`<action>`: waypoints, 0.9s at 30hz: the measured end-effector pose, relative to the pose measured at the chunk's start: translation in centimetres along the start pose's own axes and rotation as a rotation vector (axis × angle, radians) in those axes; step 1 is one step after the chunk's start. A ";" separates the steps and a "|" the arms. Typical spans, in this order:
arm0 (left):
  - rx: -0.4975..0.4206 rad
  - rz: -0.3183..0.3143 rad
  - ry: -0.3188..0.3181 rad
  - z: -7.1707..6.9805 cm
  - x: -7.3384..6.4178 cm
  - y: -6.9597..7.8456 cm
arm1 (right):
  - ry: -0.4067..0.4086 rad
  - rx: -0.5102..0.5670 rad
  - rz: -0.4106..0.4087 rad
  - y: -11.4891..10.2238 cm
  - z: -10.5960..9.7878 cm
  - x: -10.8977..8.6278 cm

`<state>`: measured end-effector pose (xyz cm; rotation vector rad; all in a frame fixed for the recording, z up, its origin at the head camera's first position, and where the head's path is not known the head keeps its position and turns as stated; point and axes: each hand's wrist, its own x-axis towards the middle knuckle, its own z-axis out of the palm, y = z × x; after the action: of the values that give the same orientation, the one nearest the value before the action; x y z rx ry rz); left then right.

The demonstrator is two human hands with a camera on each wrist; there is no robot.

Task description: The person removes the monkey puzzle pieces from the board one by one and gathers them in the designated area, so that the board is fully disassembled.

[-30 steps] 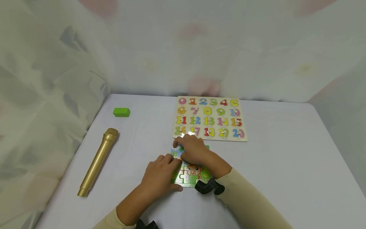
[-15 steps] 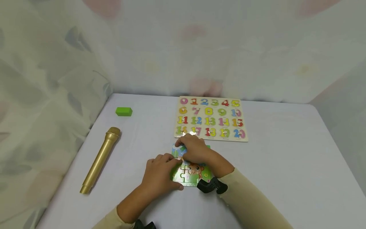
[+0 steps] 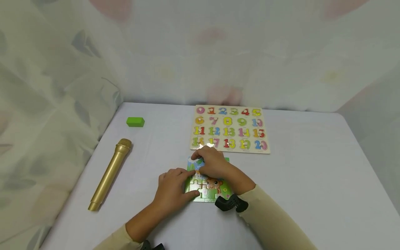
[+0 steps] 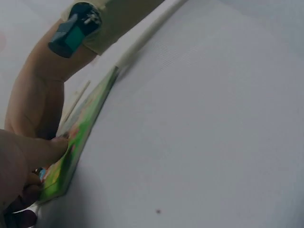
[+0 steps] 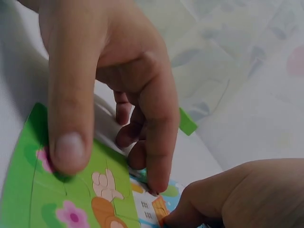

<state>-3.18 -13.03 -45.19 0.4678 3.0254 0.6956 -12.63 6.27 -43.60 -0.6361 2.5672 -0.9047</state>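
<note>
A small jigsaw puzzle [image 3: 203,192] with a cartoon monkey on green lies on the white table. My left hand [image 3: 171,189] is at its left side. In the right wrist view, the left thumb [image 5: 71,137] rests on the green part with the flowers, and the index fingertip touches the puzzle further up. My right hand [image 3: 214,165] bends over the puzzle's upper part, fingers curled at its top edge and thumb on the picture. It covers several pieces there. The left wrist view shows the puzzle [image 4: 78,142] edge-on beneath the left thumb.
Behind the puzzle lies a wooden number board [image 3: 229,130] with knobbed numerals 0 to 20. A gold microphone [image 3: 110,173] lies on the left of the white table [image 3: 312,166], with a green block [image 3: 135,122] beyond it. Patterned cloth [image 3: 47,104] hangs at the left and back.
The left thumb has moved up from the table beside the puzzle's lower edge onto the puzzle, and the left index finger has straightened. The right hand stays in nearly the same place.
</note>
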 end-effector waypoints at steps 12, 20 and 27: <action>-0.024 -0.078 0.065 0.0 0.4 0.0 | 0.011 0.027 0.012 0.1 0.1 0.0; -0.011 -0.073 0.069 0.0 0.7 0.0 | 0.015 0.118 0.000 0.6 -0.2 0.3; -0.011 -0.067 0.069 0.0 0.6 -0.3 | 0.036 0.215 0.034 0.2 -0.3 0.2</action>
<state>-3.83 -13.08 -45.24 0.3471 3.0830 0.7390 -13.02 6.46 -43.56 -0.5160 2.4580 -1.1697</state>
